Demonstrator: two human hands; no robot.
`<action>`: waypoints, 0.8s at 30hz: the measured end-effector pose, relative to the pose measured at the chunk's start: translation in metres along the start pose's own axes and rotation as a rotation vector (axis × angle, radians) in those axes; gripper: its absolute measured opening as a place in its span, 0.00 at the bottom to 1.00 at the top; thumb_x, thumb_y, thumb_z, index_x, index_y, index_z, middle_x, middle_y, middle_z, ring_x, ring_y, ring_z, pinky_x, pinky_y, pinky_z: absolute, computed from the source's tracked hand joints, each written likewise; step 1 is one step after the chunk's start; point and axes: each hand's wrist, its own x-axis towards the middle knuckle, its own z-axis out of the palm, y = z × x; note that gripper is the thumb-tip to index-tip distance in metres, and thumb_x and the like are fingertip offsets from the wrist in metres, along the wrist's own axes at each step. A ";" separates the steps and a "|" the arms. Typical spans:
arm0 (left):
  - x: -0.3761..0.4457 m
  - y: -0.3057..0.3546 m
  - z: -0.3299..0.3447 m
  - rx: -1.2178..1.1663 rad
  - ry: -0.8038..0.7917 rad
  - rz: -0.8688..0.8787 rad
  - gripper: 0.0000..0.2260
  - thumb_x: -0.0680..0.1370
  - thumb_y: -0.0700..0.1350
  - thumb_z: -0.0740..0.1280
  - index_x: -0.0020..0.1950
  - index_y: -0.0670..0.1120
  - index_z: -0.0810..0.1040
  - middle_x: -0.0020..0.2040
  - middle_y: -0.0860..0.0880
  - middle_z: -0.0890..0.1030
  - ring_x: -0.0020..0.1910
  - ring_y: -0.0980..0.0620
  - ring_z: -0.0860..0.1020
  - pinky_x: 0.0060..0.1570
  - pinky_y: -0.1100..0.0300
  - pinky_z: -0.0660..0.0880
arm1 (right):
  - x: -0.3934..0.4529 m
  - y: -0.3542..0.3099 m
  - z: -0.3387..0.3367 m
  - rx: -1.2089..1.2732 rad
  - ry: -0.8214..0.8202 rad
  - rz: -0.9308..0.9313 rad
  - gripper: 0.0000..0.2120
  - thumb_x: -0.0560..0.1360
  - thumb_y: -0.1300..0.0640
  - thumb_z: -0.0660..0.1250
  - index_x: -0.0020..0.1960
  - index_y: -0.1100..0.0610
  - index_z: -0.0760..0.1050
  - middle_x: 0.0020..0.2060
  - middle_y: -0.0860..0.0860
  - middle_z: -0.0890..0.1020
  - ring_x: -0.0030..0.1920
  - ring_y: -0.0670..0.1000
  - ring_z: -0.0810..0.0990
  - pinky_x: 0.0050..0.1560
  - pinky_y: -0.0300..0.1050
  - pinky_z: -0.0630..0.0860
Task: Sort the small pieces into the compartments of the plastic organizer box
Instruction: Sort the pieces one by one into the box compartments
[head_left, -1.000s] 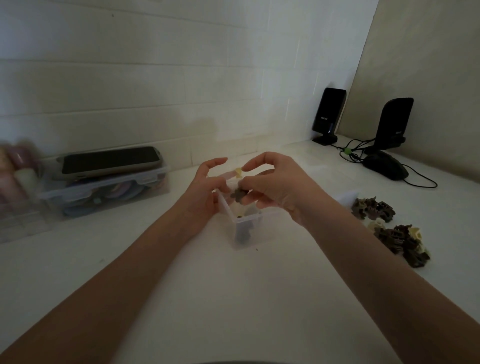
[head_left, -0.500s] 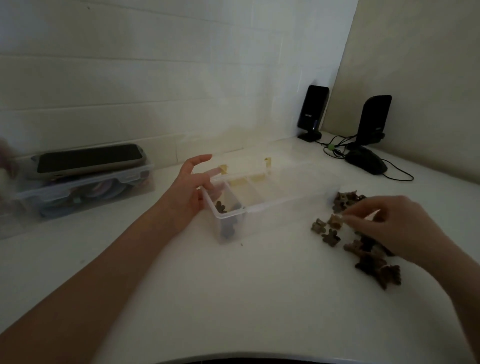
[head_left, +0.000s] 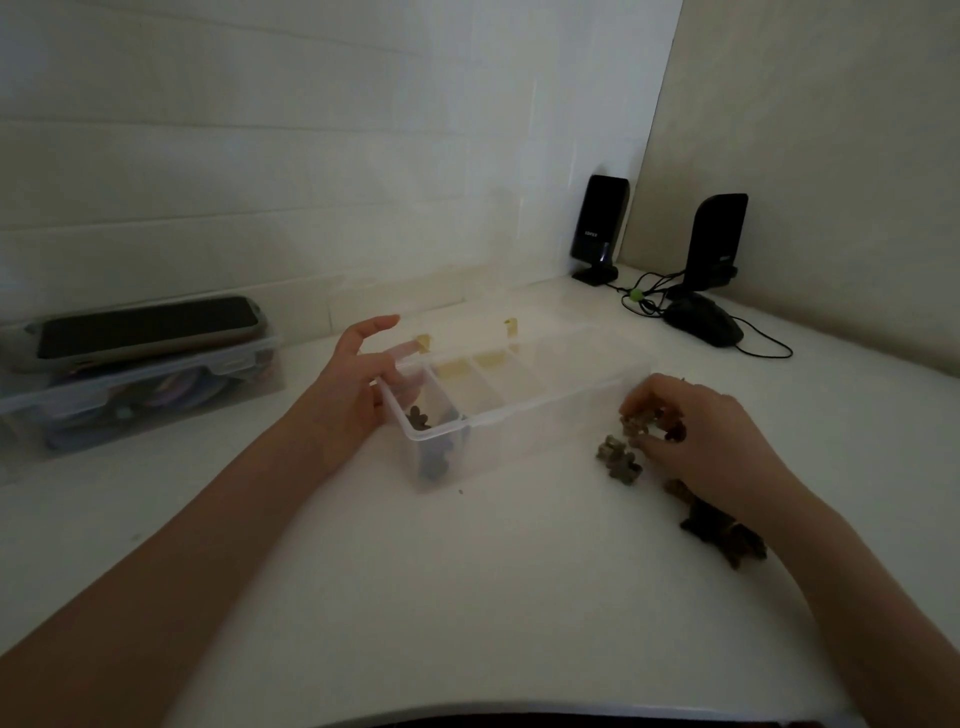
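A clear plastic organizer box (head_left: 524, 410) lies open on the white desk, with dark pieces (head_left: 418, 418) in its nearest compartment and pale yellow ones (head_left: 488, 358) further along. My left hand (head_left: 358, 384) rests against the box's left end, fingers apart, holding nothing. To the right lies a loose pile of brown pieces (head_left: 618, 457). My right hand (head_left: 696, 441) is down on that pile, its fingertips curled around one small brown piece; whether the piece is lifted off the desk I cannot tell.
A second clear box (head_left: 140, 395) with a phone (head_left: 145, 327) on top sits at the left. Two black speakers (head_left: 597, 228) (head_left: 714, 244), a black mouse (head_left: 704, 325) and cables occupy the back right corner. More brown pieces (head_left: 727, 535) lie under my right wrist.
My right hand left the box, crossed to the pile on the right and now closes its fingers on a piece there. My left hand stayed at the box's left end.
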 end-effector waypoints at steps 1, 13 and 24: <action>0.000 0.000 -0.001 -0.002 -0.001 -0.002 0.24 0.71 0.27 0.54 0.57 0.53 0.72 0.64 0.43 0.78 0.43 0.44 0.78 0.38 0.56 0.73 | -0.002 -0.003 -0.002 0.071 0.019 -0.021 0.12 0.69 0.58 0.73 0.46 0.44 0.74 0.41 0.38 0.79 0.43 0.41 0.76 0.43 0.34 0.71; 0.003 -0.001 -0.002 -0.012 0.002 0.002 0.24 0.72 0.28 0.55 0.58 0.53 0.73 0.59 0.44 0.80 0.30 0.51 0.80 0.32 0.61 0.75 | 0.013 -0.070 0.002 0.452 0.063 -0.297 0.15 0.67 0.57 0.75 0.51 0.45 0.78 0.44 0.36 0.82 0.42 0.43 0.78 0.41 0.34 0.73; 0.002 -0.001 -0.003 0.061 -0.013 0.025 0.24 0.69 0.33 0.61 0.60 0.55 0.73 0.46 0.43 0.79 0.39 0.48 0.77 0.34 0.59 0.76 | 0.042 -0.133 0.043 0.294 0.061 -0.412 0.05 0.74 0.54 0.68 0.50 0.49 0.79 0.46 0.45 0.83 0.50 0.46 0.77 0.55 0.48 0.72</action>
